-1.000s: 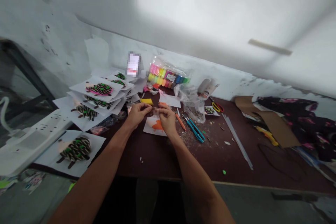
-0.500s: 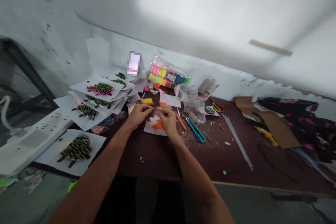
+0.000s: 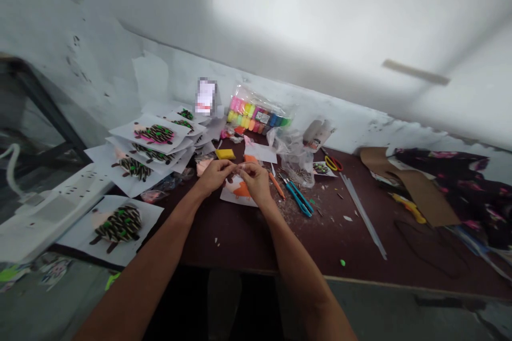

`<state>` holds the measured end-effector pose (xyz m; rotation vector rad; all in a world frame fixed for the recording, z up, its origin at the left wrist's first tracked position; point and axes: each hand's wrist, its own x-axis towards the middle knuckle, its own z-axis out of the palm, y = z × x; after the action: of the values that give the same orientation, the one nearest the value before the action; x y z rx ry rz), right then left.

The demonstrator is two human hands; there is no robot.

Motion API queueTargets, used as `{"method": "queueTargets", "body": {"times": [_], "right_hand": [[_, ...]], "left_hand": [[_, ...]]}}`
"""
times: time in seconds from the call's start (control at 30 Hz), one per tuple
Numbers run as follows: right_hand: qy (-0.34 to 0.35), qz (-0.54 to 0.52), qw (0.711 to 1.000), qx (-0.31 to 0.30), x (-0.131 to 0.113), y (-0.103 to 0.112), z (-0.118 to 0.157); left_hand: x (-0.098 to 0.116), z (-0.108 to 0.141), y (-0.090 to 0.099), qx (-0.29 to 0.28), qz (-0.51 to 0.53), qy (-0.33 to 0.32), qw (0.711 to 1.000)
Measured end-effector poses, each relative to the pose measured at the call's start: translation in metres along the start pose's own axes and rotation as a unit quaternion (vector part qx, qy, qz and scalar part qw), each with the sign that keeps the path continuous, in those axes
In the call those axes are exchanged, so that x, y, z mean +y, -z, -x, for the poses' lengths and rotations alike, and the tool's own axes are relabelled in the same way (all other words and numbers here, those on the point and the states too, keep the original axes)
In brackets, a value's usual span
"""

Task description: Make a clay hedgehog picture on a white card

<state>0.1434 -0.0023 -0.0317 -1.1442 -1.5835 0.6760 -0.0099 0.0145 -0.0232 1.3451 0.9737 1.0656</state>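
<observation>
White sheet with orange figure (image 3: pixel 240 191) lies on the table (image 3: pixel 236 245), partly hidden behind the right hand (image 3: pixel 256 180); left hand (image 3: pixel 213 177) close by. Fingers of both bent inward, tips near each other; cannot tell whether they grip anything. Yellow block (image 3: pixel 225 154) beyond, teal-handled tool (image 3: pixel 301 201) to the right.

"What do you count around the orange-figured sheet (image 3: pixel 240 190)?"
"One sheet, with two at it: my left hand (image 3: pixel 214 176) and right hand (image 3: pixel 256 180). To its right, one orange stick (image 3: pixel 277 186), one teal-handled tool (image 3: pixel 300 200), one pair of scissors (image 3: pixel 333 163)."
"Behind it?"
"One yellow packet (image 3: pixel 225 154)."
"Further out?"
"One lone hedgehog sheet (image 3: pixel 118 225) left, one small hedgehog sheet (image 3: pixel 322 169) right; the pile (image 3: pixel 154 135) on its left I can't count."
</observation>
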Motion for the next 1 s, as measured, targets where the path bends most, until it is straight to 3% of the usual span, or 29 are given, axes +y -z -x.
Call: {"method": "queueTargets", "body": {"times": [0.27, 0.47, 0.67, 0.9, 1.0], "right_hand": [[0.049, 0.067, 0.997, 0.008, -0.005, 0.000, 0.002], [0.010, 0.048, 0.999, -0.003, -0.004, 0.004, -0.001], [0.030, 0.044, 0.998, 0.019, -0.003, -0.001, 0.002], [-0.037, -0.078, 0.994, 0.067, -0.004, 0.003, -0.003], [-0.085, -0.133, 0.986, 0.061, -0.005, 0.008, -0.006]], "left_hand": [[-0.006, -0.002, 0.000, -0.014, 0.038, 0.016, 0.999], [-0.005, -0.002, 0.001, 0.038, 0.065, 0.018, 0.997], [0.001, 0.002, -0.001, -0.022, 0.076, 0.018, 0.997], [0.001, -0.002, 0.004, 0.100, 0.102, -0.006, 0.990], [0.004, -0.002, 0.005, 0.104, 0.130, 0.009, 0.986]]}}
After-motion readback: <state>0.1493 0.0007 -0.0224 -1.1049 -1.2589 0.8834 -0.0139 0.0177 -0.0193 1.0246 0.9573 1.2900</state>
